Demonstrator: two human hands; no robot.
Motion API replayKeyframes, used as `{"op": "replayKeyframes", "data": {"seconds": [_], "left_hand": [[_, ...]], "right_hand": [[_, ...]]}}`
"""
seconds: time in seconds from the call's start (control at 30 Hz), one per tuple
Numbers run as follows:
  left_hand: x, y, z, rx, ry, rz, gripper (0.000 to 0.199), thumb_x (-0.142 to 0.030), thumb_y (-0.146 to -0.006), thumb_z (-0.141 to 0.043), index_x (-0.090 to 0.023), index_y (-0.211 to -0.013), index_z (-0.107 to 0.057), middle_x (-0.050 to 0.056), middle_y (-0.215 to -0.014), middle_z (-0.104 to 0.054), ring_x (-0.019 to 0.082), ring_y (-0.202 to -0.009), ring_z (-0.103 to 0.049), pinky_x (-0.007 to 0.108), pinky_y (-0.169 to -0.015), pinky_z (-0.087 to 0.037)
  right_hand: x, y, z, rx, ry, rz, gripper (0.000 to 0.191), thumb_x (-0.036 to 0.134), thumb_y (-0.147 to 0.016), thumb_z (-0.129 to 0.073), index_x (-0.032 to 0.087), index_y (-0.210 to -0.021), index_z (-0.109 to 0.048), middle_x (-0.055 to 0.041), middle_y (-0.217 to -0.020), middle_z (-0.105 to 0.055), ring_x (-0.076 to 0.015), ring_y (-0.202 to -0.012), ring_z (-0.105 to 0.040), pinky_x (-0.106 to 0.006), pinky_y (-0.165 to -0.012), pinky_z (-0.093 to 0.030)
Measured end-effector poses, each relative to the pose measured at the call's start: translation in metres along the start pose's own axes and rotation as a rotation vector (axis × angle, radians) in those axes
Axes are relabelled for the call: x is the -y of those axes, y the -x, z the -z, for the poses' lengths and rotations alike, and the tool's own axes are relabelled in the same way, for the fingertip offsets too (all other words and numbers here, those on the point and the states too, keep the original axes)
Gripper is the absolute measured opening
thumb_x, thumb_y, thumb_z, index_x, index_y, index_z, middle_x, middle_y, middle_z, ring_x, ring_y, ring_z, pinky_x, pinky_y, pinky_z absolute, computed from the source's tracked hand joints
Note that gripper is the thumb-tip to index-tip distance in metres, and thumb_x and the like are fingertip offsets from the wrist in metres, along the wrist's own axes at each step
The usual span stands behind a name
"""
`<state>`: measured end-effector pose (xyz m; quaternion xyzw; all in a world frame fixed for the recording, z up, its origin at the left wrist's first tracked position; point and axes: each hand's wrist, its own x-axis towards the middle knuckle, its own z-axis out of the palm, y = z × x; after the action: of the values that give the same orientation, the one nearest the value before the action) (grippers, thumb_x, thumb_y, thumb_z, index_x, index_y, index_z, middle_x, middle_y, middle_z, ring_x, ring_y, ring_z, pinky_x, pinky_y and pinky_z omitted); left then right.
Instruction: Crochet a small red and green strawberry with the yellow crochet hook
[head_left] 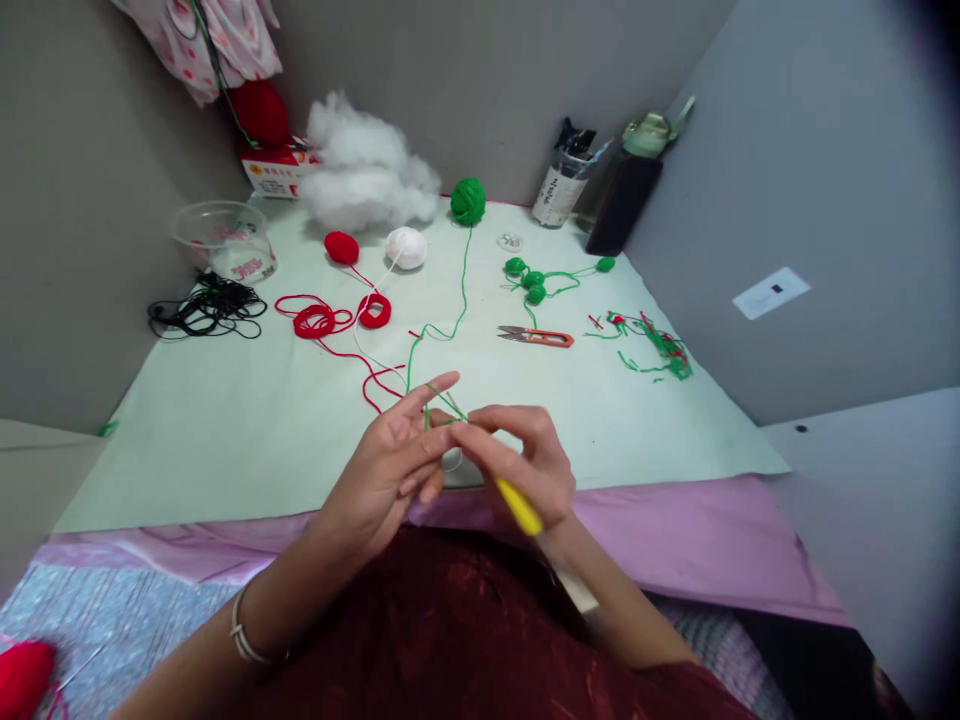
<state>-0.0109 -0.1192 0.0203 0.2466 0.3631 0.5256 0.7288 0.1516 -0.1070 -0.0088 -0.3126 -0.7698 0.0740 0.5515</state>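
My left hand (397,455) pinches green yarn (440,396) between thumb and fingers, and a strand passes over its raised index finger. In my right hand (534,462) is a crochet hook (519,505) with a yellow handle, its tip meeting the yarn at my left fingertips. The small stitched part there is mostly hidden by the fingers. From my left hand the strand runs up the table to a green yarn ball (469,202). Red cord (367,380) and a thin white strand lie just beyond the left hand.
Orange-handled thread snips (536,337) lie beyond my right hand, near small green balls (533,280) and yarn scraps (667,345). White stuffing (367,170), a red ball (342,248), a white ball (406,248), a clear tub (225,240) and black cord (206,307) sit toward the back and left.
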Motion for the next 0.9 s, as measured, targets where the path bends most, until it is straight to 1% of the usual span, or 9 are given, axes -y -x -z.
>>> {"op": "replayKeyframes", "data": {"seconds": [0.07, 0.1, 0.17, 0.2, 0.3, 0.5, 0.7, 0.83, 0.9], "left_hand": [[-0.003, -0.001, 0.000, 0.005, 0.070, 0.052, 0.056, -0.016, -0.080, -0.087, -0.014, -0.132, -0.069, -0.010, -0.064, -0.054, -0.001, -0.039, -0.021, 0.011, -0.037, -0.034], [-0.004, -0.001, 0.000, -0.002, 0.081, 0.047, 0.054, -0.014, -0.080, -0.086, -0.015, -0.132, -0.069, -0.009, -0.065, -0.055, -0.002, -0.039, -0.021, 0.010, -0.037, -0.034], [-0.004, -0.002, 0.000, -0.013, 0.073, 0.007, 0.053, -0.012, -0.081, -0.085, -0.017, -0.131, -0.071, -0.006, -0.074, -0.063, -0.003, -0.039, -0.025, 0.010, -0.037, -0.036], [-0.004, -0.002, 0.000, -0.018, 0.056, -0.012, 0.051, -0.012, -0.081, -0.084, -0.018, -0.130, -0.071, -0.004, -0.081, -0.066, -0.003, -0.039, -0.027, 0.010, -0.037, -0.037], [-0.003, -0.002, 0.001, -0.046, 0.007, -0.059, 0.046, -0.013, -0.082, -0.084, -0.019, -0.126, -0.074, -0.002, -0.090, -0.069, -0.004, -0.039, -0.031, 0.010, -0.038, -0.040], [-0.004, 0.000, 0.003, -0.049, -0.036, -0.098, 0.043, -0.014, -0.081, -0.085, -0.021, -0.123, -0.076, -0.003, -0.090, -0.066, -0.003, -0.041, -0.033, 0.011, -0.039, -0.042], [0.001, 0.001, 0.003, 0.014, -0.043, -0.060, 0.045, -0.020, -0.084, -0.085, -0.022, -0.128, -0.074, -0.004, -0.086, -0.063, -0.003, -0.042, -0.031, 0.012, -0.040, -0.042], [0.004, -0.001, 0.005, 0.020, -0.081, -0.074, 0.039, -0.022, -0.085, -0.084, -0.023, -0.123, -0.077, -0.002, -0.091, -0.066, -0.003, -0.043, -0.034, 0.013, -0.043, -0.045], [0.005, -0.001, 0.004, -0.002, -0.093, -0.098, 0.037, -0.021, -0.084, -0.085, -0.023, -0.121, -0.078, -0.002, -0.094, -0.067, -0.003, -0.043, -0.036, 0.013, -0.044, -0.046]], "right_hand": [[0.000, -0.003, -0.001, -0.097, -0.186, -0.168, 0.022, 0.021, -0.103, -0.058, 0.028, -0.114, -0.076, -0.0057, -0.097, -0.075, -0.0201, -0.085, -0.072, -0.037, -0.071, -0.062], [-0.001, -0.006, -0.002, -0.125, -0.292, -0.266, 0.021, 0.023, -0.104, -0.056, 0.027, -0.108, -0.076, -0.0054, -0.093, -0.074, -0.0189, -0.078, -0.070, -0.036, -0.067, -0.060], [-0.002, -0.010, -0.004, -0.145, -0.463, -0.401, 0.020, 0.027, -0.104, -0.057, 0.024, -0.098, -0.075, -0.0045, -0.088, -0.073, -0.0168, -0.071, -0.066, -0.034, -0.061, -0.057], [-0.003, -0.012, -0.005, -0.150, -0.516, -0.428, 0.019, 0.029, -0.104, -0.059, 0.024, -0.096, -0.075, -0.0041, -0.088, -0.073, -0.0164, -0.071, -0.066, -0.033, -0.061, -0.057], [-0.005, -0.013, -0.006, -0.143, -0.571, -0.451, 0.016, 0.029, -0.102, -0.063, 0.025, -0.096, -0.077, -0.0032, -0.089, -0.075, -0.0165, -0.077, -0.067, -0.032, -0.066, -0.057], [-0.006, -0.011, 0.000, -0.124, -0.660, -0.549, 0.017, 0.030, -0.102, -0.062, 0.024, -0.096, -0.076, -0.0024, -0.087, -0.075, -0.0143, -0.070, -0.066, -0.032, -0.067, -0.056], [-0.007, -0.011, -0.006, -0.077, -0.679, -0.515, 0.016, 0.031, -0.102, -0.063, 0.027, -0.100, -0.078, -0.0026, -0.095, -0.078, -0.0162, -0.082, -0.070, -0.032, -0.073, -0.058], [-0.007, -0.009, -0.008, -0.072, -0.662, -0.518, 0.017, 0.030, -0.104, -0.061, 0.027, -0.103, -0.077, -0.0016, -0.092, -0.078, -0.0155, -0.078, -0.071, -0.032, -0.072, -0.058], [-0.004, -0.008, -0.008, -0.061, -0.588, -0.473, 0.017, 0.027, -0.104, -0.060, 0.027, -0.103, -0.077, -0.0016, -0.091, -0.077, -0.0155, -0.078, -0.070, -0.032, -0.071, -0.058]]}}
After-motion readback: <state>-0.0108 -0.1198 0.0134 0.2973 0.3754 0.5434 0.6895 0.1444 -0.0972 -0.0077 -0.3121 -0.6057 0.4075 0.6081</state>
